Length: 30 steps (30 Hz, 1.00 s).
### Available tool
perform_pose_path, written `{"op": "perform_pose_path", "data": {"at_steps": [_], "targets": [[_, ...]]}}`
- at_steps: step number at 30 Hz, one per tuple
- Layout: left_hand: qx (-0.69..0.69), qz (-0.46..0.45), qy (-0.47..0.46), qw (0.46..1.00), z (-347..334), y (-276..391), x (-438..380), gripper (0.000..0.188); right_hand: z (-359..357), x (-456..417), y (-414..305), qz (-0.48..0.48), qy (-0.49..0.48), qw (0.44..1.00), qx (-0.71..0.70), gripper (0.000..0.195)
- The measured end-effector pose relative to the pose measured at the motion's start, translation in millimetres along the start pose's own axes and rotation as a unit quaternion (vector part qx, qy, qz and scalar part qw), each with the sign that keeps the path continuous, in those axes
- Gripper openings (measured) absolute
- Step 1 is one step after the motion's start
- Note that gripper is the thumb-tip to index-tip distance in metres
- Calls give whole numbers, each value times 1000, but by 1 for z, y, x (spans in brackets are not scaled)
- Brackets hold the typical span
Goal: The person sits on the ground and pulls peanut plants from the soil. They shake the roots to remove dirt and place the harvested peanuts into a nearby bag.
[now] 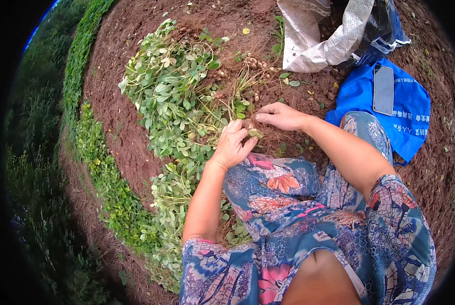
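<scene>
My left hand [233, 143] is closed around the stems and roots of a peanut plant just above my knee. Close by on the right, my right hand [277, 116] has its thumb and fingers bent near the same roots; whether they pinch a pod cannot be told. A yellowish leaf [256, 133] lies by my left fingertips. Pulled peanut plants [166, 91] form a leafy heap to the left, and roots with peanut pods [256, 65] lie beyond my hands on the soil.
A white woven sack [307, 49] stands open at the top right. Below it, a blue bag [406, 133] lies on the brown soil [115, 72] with a smartphone [383, 90] on it. Low green plants [109, 183] grow in a row at the left.
</scene>
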State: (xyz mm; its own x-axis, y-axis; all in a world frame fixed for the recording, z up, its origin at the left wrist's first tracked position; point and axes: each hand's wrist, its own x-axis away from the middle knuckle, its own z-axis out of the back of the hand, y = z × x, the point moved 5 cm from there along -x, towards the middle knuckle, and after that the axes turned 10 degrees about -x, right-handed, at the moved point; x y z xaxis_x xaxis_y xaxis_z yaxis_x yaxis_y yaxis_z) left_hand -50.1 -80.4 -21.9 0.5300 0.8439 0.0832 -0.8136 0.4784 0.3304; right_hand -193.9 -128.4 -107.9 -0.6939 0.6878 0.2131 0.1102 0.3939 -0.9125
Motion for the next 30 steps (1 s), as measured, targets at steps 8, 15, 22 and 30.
{"op": "perform_pose_path", "data": {"at_steps": [8, 15, 22, 30], "targets": [[10, -6, -7, 1000, -4, 5, -7, 15, -16, 4, -7, 61, -24, 998, -9, 31], [42, 125, 25, 991, -25, 0, -13, 15, -7, 13, -24, 107, 164, 972, 133, 28], [210, 141, 10, 967, -15, -11, -8, 23, 54, 16, -24, 9, 290, 837, -465, 17], [450, 349, 40, 821, -16, -34, 3, 25, -1, 5, -17, -61, 26, 988, -141, 34]]}}
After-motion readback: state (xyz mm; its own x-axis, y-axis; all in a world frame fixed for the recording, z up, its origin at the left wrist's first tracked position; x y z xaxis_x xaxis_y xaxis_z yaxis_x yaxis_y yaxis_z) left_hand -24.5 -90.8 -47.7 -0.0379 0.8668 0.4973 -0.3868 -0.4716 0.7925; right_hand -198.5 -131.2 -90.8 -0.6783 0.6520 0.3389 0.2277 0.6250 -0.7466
